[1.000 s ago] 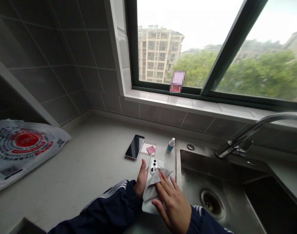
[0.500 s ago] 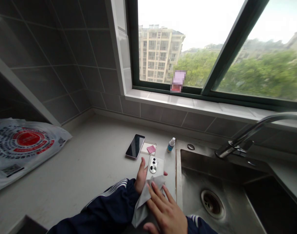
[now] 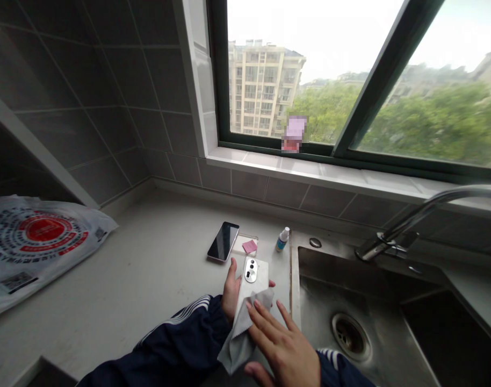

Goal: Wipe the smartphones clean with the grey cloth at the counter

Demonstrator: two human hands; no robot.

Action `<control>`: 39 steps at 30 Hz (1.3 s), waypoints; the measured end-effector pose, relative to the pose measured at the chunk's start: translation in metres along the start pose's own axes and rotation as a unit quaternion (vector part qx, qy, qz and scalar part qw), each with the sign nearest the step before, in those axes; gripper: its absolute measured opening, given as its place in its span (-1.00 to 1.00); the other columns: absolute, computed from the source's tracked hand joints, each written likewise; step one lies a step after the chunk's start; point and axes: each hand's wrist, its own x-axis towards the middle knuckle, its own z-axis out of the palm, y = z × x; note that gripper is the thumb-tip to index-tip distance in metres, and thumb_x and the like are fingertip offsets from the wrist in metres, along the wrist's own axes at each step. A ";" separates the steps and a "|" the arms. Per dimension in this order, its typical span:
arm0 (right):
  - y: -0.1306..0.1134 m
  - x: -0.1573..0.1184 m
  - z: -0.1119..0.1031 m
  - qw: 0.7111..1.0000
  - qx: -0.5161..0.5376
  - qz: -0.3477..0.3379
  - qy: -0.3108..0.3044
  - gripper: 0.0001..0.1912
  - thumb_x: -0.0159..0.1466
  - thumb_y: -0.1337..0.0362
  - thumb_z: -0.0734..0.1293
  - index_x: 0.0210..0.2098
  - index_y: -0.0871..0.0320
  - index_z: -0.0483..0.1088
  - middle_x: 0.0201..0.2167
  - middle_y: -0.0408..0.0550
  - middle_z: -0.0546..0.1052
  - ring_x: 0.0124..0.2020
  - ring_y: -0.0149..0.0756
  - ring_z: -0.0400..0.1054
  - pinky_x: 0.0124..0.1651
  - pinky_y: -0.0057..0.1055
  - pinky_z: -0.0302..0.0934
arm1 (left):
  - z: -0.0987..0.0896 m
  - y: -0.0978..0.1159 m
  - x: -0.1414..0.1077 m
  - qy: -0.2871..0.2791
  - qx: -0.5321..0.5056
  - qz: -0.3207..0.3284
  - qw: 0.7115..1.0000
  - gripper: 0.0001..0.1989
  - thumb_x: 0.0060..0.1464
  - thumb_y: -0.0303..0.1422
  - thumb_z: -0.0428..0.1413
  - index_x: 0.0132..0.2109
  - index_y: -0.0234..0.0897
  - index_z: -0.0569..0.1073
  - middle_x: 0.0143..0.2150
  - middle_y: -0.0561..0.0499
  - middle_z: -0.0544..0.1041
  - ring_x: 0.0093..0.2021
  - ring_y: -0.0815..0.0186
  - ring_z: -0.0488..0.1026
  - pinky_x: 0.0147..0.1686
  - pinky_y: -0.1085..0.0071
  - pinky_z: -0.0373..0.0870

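Observation:
My left hand (image 3: 230, 294) is wrapped round a white smartphone (image 3: 258, 275) from beneath, its back and round-cornered camera block facing up. Over the phone's lower part lies a grey cleaning cloth (image 3: 238, 344) with a zigzag edge, draping down past the phone's near end. My right hand (image 3: 284, 344) rests flat on the cloth, fingers stretched and spread, thumb apart. Just beyond the phone, a clear phone case (image 3: 239, 244) lies on the counter with a small pink packet (image 3: 249, 246) on it. A second phone (image 3: 223, 242), dark screen up, lies at the case's left.
A small spray bottle (image 3: 282, 239) with a white cap stands beside the sink edge. To the right is a steel sink (image 3: 316, 306) with a chrome faucet (image 3: 390, 236). A printed white plastic bag (image 3: 80, 223) lies on the counter (image 3: 157, 252) at left. Behind is a window ledge (image 3: 261, 165).
My right hand has shifted slightly to the right, with its fingers spread a little wider over the cloth. The phone in my left hand has moved slightly left.

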 end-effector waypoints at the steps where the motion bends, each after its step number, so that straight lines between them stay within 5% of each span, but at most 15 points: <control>1: 0.001 0.001 -0.003 1.000 0.000 0.008 -0.015 -0.37 0.36 -0.12 0.13 0.29 0.07 0.16 0.38 -0.18 0.03 0.39 -0.22 -0.06 0.42 -0.14 -0.61 | 0.001 0.000 0.000 -0.010 0.000 0.007 1.000 0.11 -0.03 0.36 -0.33 0.04 -0.69 0.43 -0.36 -0.35 0.58 -0.39 0.06 0.51 -0.22 0.19 0.33; 7: 0.008 0.009 -0.022 0.995 0.004 0.038 -0.090 -0.38 0.39 -0.01 0.15 0.35 0.12 0.05 0.40 -0.08 -0.03 0.38 -0.05 -0.05 0.37 0.05 -0.12 | 0.011 -0.002 0.000 -0.045 -0.013 0.014 0.999 0.04 0.05 0.30 -0.33 0.07 -0.66 0.42 -0.19 -0.42 0.57 -0.17 -0.03 0.53 0.00 0.11 0.30; 14: 0.010 0.011 -0.020 0.994 -0.001 0.066 -0.091 -0.36 0.38 0.02 0.17 0.35 0.15 0.05 0.40 -0.04 -0.07 0.40 0.01 -0.10 0.36 0.09 -0.11 | 0.019 -0.006 0.001 -0.064 -0.050 0.036 0.996 -0.10 0.09 0.23 -0.20 0.14 -0.57 0.38 -0.09 -0.40 0.55 -0.04 -0.04 0.50 0.10 0.08 0.26; 30: 0.002 0.001 0.002 0.998 0.017 0.054 -0.015 -0.37 0.31 0.00 0.26 0.29 0.14 0.20 0.34 -0.05 0.15 0.33 -0.02 0.09 0.37 0.01 -0.06 | 0.004 -0.003 0.003 -0.056 -0.016 -0.003 0.998 0.00 0.04 0.30 -0.29 0.06 -0.62 0.43 -0.16 -0.41 0.58 -0.07 -0.10 0.51 0.09 0.04 0.23; 39: -0.001 0.006 -0.010 0.999 -0.042 0.010 0.005 -0.35 0.31 -0.04 0.25 0.26 0.21 0.24 0.29 0.04 0.23 0.22 0.01 0.27 0.19 -0.05 0.24 | 0.009 -0.002 0.001 0.002 -0.009 -0.013 1.000 0.03 0.06 0.30 -0.37 0.08 -0.63 0.41 -0.15 -0.40 0.58 -0.12 -0.06 0.52 0.05 0.08 0.25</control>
